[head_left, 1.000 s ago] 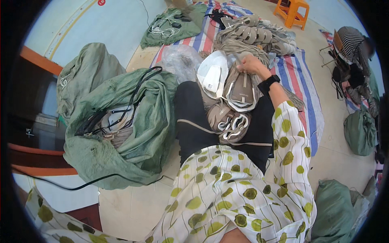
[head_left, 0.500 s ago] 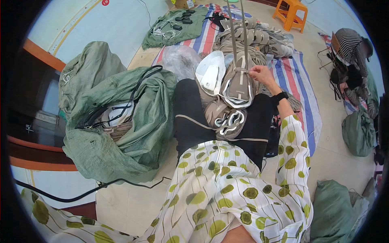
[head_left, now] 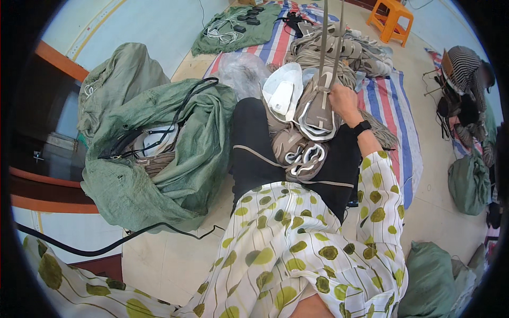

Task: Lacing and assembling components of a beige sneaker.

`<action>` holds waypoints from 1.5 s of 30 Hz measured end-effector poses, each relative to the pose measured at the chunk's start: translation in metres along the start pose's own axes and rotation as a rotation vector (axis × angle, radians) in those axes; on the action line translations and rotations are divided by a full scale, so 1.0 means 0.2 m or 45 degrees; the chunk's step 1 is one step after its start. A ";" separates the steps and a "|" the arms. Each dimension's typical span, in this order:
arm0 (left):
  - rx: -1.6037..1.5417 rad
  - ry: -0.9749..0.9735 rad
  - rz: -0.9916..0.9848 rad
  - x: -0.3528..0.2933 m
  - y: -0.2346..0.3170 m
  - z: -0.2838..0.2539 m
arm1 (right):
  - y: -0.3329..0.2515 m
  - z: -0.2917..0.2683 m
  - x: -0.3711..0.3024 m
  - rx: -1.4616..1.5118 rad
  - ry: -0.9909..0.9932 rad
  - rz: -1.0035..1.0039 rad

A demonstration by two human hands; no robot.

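A taupe and white shoe upper (head_left: 320, 114) stands between my thighs, its tongue side facing me. Two long strands of taupe shoelace (head_left: 323, 45) run from it up past the top edge of the picture. My right hand (head_left: 345, 103) is at the upper's right side, fingers closed on the right strand; the fingertips are partly hidden. Left of it sits another upper with a white lining (head_left: 282, 93). Nearer me, rolled taupe uppers (head_left: 299, 153) rest in my lap beside a thin cord (head_left: 254, 153) lying over my thighs. My left hand is out of the picture.
At left a green sack (head_left: 209, 127) holds more uppers, with another sack (head_left: 124, 74) behind it. Bundles of uppers (head_left: 355, 50) lie on a striped sheet (head_left: 389, 106) ahead. An orange stool (head_left: 391, 21) stands far right. A black cable (head_left: 106, 246) crosses lower left.
My right hand has moved slightly right and down, its fingers more curled. The laces have swung right at the top. The whole view has shifted a little.
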State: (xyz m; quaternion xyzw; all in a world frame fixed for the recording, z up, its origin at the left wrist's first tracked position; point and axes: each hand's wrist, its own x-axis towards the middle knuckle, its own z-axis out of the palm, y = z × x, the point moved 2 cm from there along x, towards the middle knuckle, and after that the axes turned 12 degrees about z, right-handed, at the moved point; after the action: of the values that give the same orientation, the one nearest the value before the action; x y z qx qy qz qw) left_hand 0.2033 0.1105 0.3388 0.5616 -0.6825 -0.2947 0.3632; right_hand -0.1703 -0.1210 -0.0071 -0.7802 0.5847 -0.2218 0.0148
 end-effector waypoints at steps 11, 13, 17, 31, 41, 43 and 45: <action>0.074 0.061 -0.003 -0.11 -0.08 -0.02 | -0.08 -0.05 -0.20 0.241 0.111 -0.331; 0.104 0.089 -0.019 -0.16 -0.09 -0.03 | -0.17 -0.08 -0.18 0.217 0.015 -0.184; 0.127 0.079 0.017 -0.11 -0.11 -0.01 | -0.07 -0.05 -0.13 0.627 -0.481 0.025; 0.605 0.024 0.338 0.19 -1.01 0.87 | 0.61 -0.25 -1.40 1.274 -0.734 1.448; 0.575 -0.080 0.771 0.51 -0.79 1.91 | 0.21 -0.29 -0.63 0.780 -0.108 0.450; 0.550 -0.061 0.869 0.51 -0.83 1.91 | 0.11 -0.24 -0.53 0.658 -0.167 0.264; -0.106 -0.244 0.412 0.48 -0.86 1.84 | 0.08 -0.23 -0.49 0.581 -0.216 0.180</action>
State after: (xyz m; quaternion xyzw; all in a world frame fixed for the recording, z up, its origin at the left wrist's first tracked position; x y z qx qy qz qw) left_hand -0.0155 -0.0201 0.0083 0.3983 -0.7826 -0.3126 0.3622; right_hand -0.2235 -0.0249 -0.0027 -0.7297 0.5693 -0.2801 0.2550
